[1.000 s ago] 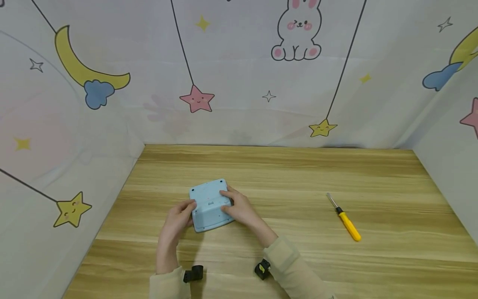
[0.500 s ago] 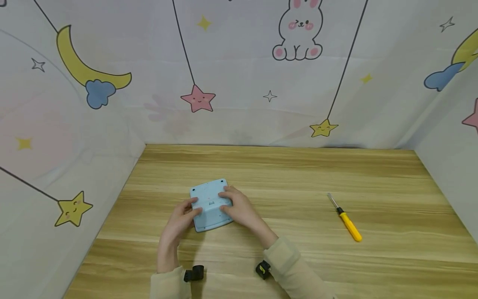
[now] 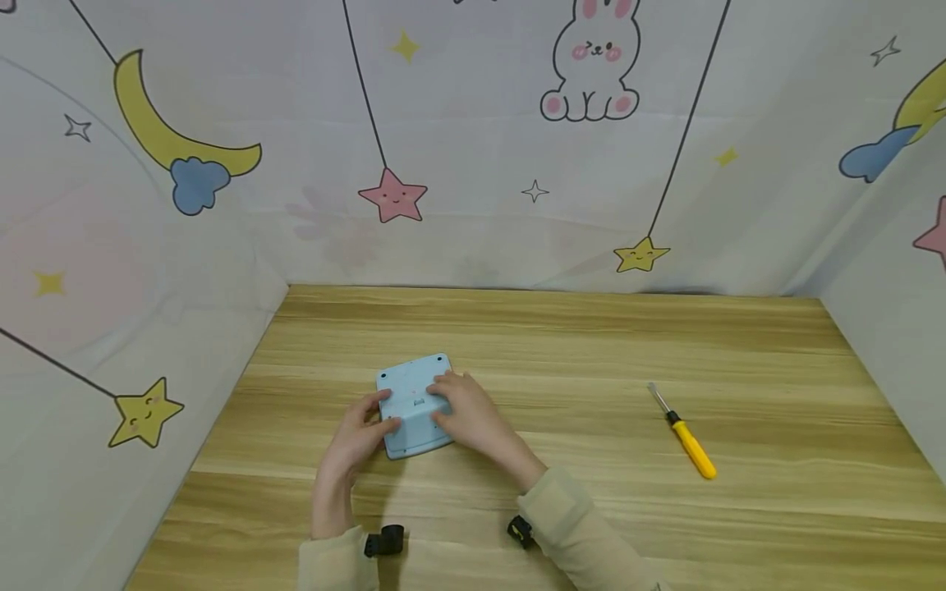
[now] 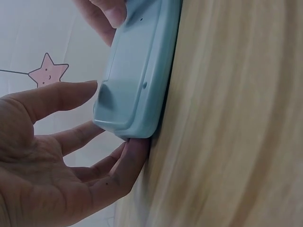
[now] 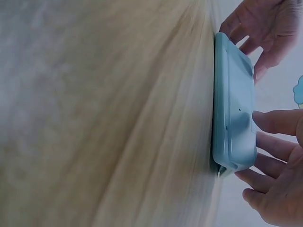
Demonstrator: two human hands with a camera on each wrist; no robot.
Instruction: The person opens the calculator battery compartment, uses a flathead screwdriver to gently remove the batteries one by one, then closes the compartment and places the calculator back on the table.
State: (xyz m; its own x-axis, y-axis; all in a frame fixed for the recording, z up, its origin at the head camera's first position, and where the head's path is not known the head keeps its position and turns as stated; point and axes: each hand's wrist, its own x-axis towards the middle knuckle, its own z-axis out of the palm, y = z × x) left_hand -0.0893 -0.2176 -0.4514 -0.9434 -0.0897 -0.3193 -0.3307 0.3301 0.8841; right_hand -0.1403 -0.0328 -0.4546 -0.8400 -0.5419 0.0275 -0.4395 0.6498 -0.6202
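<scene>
Device sits on the table between my hands, what I take for its underside facing up. My left hand holds one edge, fingers low against the rim; how hard that thumb presses I cannot tell. My right hand grips the opposite edge, thumb on the face. I judge this a steadying step; the next move calls for even two-sided support, the screwdriver lying well apart.
</scene>
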